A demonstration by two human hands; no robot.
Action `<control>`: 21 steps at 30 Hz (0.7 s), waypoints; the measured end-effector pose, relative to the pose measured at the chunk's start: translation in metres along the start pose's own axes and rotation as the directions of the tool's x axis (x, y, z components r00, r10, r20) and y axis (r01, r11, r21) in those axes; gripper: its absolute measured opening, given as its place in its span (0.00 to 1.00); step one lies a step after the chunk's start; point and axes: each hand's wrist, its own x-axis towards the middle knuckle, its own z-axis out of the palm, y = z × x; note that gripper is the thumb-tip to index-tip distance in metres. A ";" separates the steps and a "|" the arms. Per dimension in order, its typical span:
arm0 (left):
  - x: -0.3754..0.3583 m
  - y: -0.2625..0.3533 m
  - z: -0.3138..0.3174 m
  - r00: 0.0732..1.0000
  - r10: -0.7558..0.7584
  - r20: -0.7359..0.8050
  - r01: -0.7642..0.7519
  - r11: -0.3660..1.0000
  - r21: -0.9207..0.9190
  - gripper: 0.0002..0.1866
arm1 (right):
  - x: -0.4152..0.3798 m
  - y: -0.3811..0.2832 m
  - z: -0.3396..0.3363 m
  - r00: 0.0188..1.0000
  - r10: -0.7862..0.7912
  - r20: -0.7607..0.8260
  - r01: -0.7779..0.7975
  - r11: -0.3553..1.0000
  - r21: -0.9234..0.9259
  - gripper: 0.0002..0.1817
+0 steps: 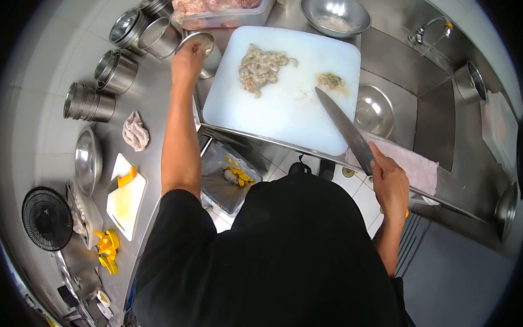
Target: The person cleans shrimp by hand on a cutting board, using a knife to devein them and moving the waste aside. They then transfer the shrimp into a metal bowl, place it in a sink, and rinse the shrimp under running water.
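My right hand (pixel 389 182) grips the handle of a large kitchen knife (pixel 343 123). The blade angles over the right side of a white cutting board (pixel 295 125), its tip beside a small heap of brownish scraps (pixel 330 80). Farther left on the board lies a pile of peeled shrimp (pixel 262 68). My left hand (pixel 187 59) is over the rim of a tall steel pot (pixel 211 64) at the board's left edge. Its fingers are bent together, and what they hold, if anything, is too small to make out.
A steel bowl (pixel 335 14) and a tub of bagged meat (pixel 233 17) stand behind the board. A sink (pixel 438 111) lies right, with a pink towel (pixel 414 167) along its front. A waste bin (pixel 228 202) sits below; a smaller board (pixel 125 206) with an orange-handled knife is left.
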 end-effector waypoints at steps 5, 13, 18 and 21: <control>-0.034 0.042 0.024 0.902 0.294 0.317 -0.318 0.948 0.026 0.16 | 0.002 -0.016 0.007 0.979 -0.202 0.026 0.203 0.979 -0.020 0.21; -0.070 0.069 0.064 0.873 0.377 0.310 -0.412 0.909 0.056 0.15 | 0.023 0.005 0.017 0.990 -0.118 -0.081 0.106 0.984 -0.143 0.21; -0.077 0.092 0.073 0.792 -0.031 0.610 0.483 0.644 -0.594 0.12 | 0.017 0.007 0.004 0.997 -0.028 -0.078 0.031 0.999 0.040 0.21; -0.100 0.097 0.094 0.715 -0.075 0.695 0.491 0.761 -0.424 0.13 | 0.020 0.005 0.010 0.999 0.038 -0.002 -0.038 0.993 0.113 0.22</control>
